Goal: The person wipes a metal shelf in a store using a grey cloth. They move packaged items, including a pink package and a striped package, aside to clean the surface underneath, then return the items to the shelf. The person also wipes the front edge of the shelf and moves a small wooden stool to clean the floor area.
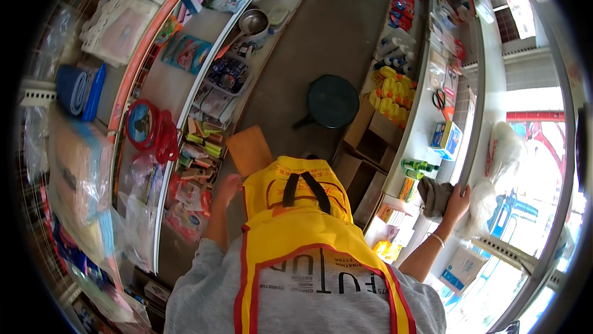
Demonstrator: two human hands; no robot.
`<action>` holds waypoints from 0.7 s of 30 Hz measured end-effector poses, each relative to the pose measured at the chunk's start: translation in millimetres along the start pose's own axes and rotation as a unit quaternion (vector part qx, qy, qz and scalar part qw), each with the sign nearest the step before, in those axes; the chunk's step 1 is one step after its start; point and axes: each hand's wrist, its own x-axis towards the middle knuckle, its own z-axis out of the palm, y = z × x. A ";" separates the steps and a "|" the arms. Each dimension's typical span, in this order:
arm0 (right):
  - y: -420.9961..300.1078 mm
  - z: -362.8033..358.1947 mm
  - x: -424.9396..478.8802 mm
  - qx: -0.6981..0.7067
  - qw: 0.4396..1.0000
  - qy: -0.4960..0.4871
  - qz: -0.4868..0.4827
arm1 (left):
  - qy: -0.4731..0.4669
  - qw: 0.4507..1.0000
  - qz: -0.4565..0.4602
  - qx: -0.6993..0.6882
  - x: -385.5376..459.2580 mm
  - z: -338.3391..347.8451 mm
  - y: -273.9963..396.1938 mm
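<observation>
My right hand grips a crumpled grey-brown cloth at the shelf on the right, beside green bottles and small boxes. A pale band circles that wrist. My left hand is beside the yellow apron, near an orange-brown board; whether its fingers hold anything is unclear. Further up the right shelf lie a blue and yellow box and black-handled scissors.
A dark round stool stands in the aisle. Open cardboard boxes line its right side, below yellow bottles. Left shelves hold a metal pot, a plastic basket, red coiled items and wrapped packages.
</observation>
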 end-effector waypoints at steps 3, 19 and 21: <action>-13.6 -5.5 -7.0 -0.030 1.000 -0.003 -0.001 | 0.018 0.999 -0.009 -0.047 -22.8 13.8 -3.5; -42.1 -3.6 -27.8 -0.144 0.989 -0.012 -0.014 | -0.027 0.995 0.017 0.099 -73.5 41.1 -40.2; -43.2 -3.6 -27.7 -0.146 0.989 -0.007 -0.012 | -0.015 0.998 0.022 0.051 -70.8 41.4 -30.4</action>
